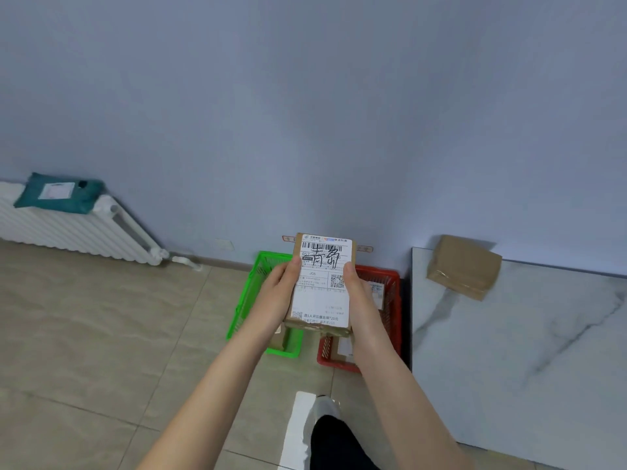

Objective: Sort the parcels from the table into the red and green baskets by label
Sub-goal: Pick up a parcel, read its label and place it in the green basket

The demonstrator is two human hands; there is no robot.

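We hold a cardboard parcel (322, 293) up at the centre of the frame. Its white shipping label faces us, with a barcode along the top and black handwriting scrawled across it. Our left grip (280, 293) clasps the parcel's left edge, thumb over the front. Our right grip (361, 296) clasps the right edge the same way, so both are wrapped around the one parcel. It hangs in the air above two baskets on the tiled floor (101, 334). The green basket (252, 283) shows just left of it and the red basket (393, 317) just right, the two side by side near the pale blue wall (305, 113). We can make out labelled packages inside the red basket, partly hidden by our arm. At the right of the frame, a marble-patterned tabletop (526, 351) carries a plain brown parcel (463, 266) near its far corner. At the left, a teal mailing bag (57, 195) lies on top of a white radiator (68, 232).
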